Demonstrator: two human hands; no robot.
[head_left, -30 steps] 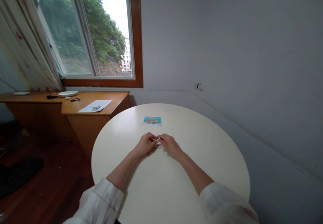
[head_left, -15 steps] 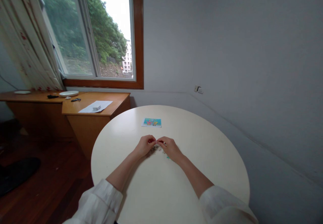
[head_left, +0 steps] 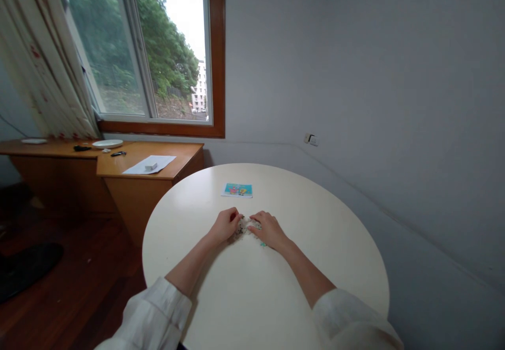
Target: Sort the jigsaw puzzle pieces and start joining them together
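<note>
A pile of small white and dark pieces [head_left: 245,227], too tiny to name, lies between my two hands on the round white table [head_left: 244,297]. My left hand [head_left: 226,225] is at the pile's left side, thumb and forefinger pinched together; whatever they hold is too small to make out. On the right side my right hand [head_left: 268,229] reaches over the pile with thumb and fingers apart. Some green bits [head_left: 263,244] lie under the edge of that hand. Beyond both hands rests a blue picture card [head_left: 237,190] with pink and yellow cartoon figures.
A wooden desk [head_left: 189,152] stands at the left beyond the table, bearing a sheet of paper [head_left: 138,168] with a small white box [head_left: 150,166] and a white plate [head_left: 108,143]. Behind are a window and a wall with a socket [head_left: 311,139].
My hands were together, fingertips meeting above the pile. Now they are apart, and my right hand has opened and come down at the pile, more of which shows.
</note>
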